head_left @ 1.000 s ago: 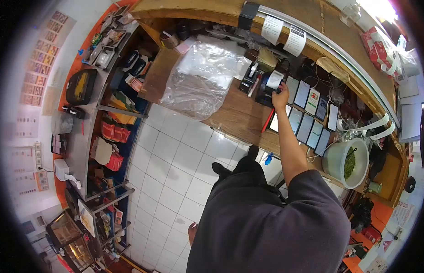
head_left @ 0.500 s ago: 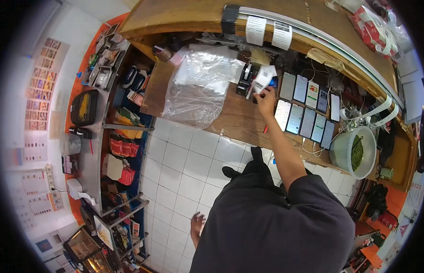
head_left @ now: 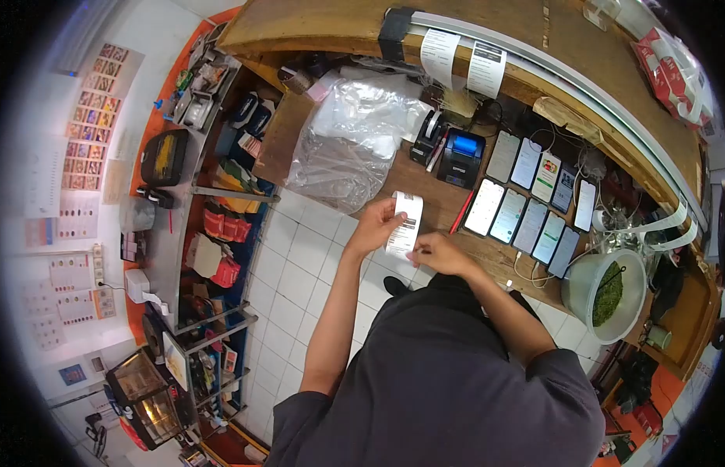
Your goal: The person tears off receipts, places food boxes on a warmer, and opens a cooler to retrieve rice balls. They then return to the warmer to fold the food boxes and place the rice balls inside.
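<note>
A printed paper receipt [head_left: 409,205] hangs over the front edge of the wooden counter, in front of my body. My left hand [head_left: 376,227] is closed on its left side, thumb across the printed face. At the lower right corner, the fingers of my right hand [head_left: 442,255] pinch the paper. Behind the receipt on the counter stands a black label printer [head_left: 461,159] with a blue top. Beside it is a black tape dispenser [head_left: 429,136]. A red pen [head_left: 461,212] lies right of the receipt.
Several lit phones [head_left: 506,216] lie in two rows on the right, with white cables. A translucent bucket [head_left: 574,286] holds chopped greens. Clear plastic bags [head_left: 339,156] cover the counter's left part. Two receipts [head_left: 485,70] hang from the upper shelf edge. Stocked shelving [head_left: 193,233] stands left.
My right hand has drawn the receipt from the printer toward my body. My left hand has come up from my side and taken hold of it. The printer is now uncovered.
</note>
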Available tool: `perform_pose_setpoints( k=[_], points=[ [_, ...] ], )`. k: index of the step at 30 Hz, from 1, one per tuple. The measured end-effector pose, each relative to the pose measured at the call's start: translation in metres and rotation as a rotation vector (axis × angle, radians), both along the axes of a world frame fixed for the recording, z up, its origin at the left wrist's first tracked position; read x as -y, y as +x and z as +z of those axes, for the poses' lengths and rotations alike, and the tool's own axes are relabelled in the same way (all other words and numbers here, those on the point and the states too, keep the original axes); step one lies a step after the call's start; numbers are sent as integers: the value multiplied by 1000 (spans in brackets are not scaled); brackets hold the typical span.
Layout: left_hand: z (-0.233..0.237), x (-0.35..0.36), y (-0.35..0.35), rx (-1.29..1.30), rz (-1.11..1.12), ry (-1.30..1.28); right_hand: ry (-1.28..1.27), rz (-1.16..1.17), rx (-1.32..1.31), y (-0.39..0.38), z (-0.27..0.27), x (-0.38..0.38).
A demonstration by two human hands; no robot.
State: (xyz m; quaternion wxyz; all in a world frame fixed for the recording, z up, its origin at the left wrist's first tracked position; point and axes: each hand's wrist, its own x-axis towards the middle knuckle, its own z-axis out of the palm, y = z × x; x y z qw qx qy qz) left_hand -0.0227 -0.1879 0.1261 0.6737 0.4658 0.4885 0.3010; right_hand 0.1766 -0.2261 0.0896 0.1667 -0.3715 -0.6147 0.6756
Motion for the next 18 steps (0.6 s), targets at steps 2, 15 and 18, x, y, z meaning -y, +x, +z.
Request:
perform_pose_setpoints(
  k=[2, 15, 18],
  points=[
    [14, 1, 8, -127, -59, 115, 79, -114, 39, 22, 54, -8],
    [81, -4, 39, -424, -327, 159, 222, 62, 24, 57, 94, -61],
    [68, 0, 37, -272, -215, 201, 265, 101, -46, 56, 83, -63]
  ],
)
